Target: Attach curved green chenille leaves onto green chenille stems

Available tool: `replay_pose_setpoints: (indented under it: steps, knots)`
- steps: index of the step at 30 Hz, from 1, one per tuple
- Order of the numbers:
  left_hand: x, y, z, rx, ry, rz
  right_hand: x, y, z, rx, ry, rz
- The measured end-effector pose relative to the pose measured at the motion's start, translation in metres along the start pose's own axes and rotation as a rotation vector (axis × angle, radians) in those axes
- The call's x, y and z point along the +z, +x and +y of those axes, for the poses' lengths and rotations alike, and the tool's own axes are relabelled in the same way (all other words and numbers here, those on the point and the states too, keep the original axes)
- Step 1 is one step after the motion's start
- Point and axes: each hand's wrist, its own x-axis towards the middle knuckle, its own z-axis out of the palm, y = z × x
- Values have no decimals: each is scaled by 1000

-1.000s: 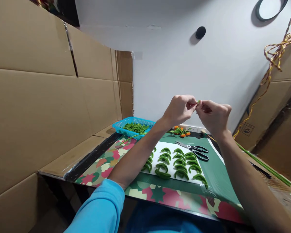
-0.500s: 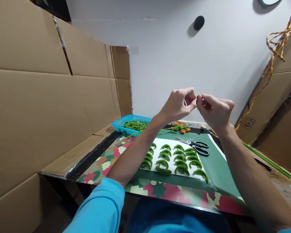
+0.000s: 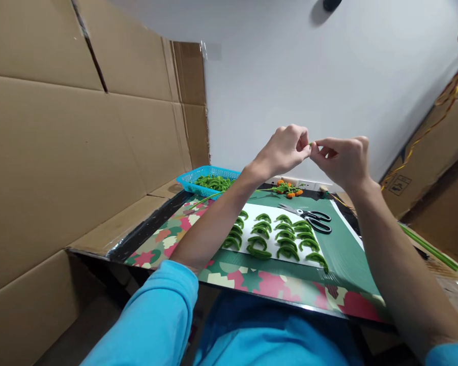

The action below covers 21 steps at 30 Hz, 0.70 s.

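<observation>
Held up over the far side of the table, my left hand and my right hand meet fingertip to fingertip. Both pinch a small green pipe cleaner piece, mostly hidden by the fingers. Below them, bent green pipe cleaner pieces lie in several columns on a white sheet of paper. My left forearm covers part of the leftmost column. Black-handled scissors lie at the sheet's right edge, blades toward the left.
A blue plastic basket of green pieces stands at the back left. Orange and green fuzzy flowers lie along the back edge by a power strip. Cardboard walls the left side. Long green stems lie at the right.
The view has tipped downward, so the wall items sit higher. My hands keep their pinch on the small green piece, with the right hand turned slightly. The laid-out pieces have not moved.
</observation>
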Motion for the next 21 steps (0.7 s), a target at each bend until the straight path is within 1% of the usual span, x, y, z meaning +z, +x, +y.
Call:
replay_pose_setpoints:
  steps: [5, 8, 10, 13, 17, 19, 21]
  knots:
    - [3, 0, -8, 7, -3, -50, -7, 5, 3, 66, 121, -226]
    - [4, 0, -13, 2, 17, -89, -5, 5, 5, 83, 128, -287]
    - [5, 0, -15, -19, 33, -73, -2, 4, 6, 87, 92, -305]
    - [7, 1, -18, -64, 39, -36, 3, 3, 5, 76, 36, -285]
    - [12, 2, -17, -100, 40, -26, 8, 2, 4, 38, -6, -205]
    - [13, 2, -15, -95, 51, -25, 9, 1, 4, 32, -29, -161]
    - [13, 2, -14, -59, 65, -27, 9, 2, 4, 30, -33, -136]
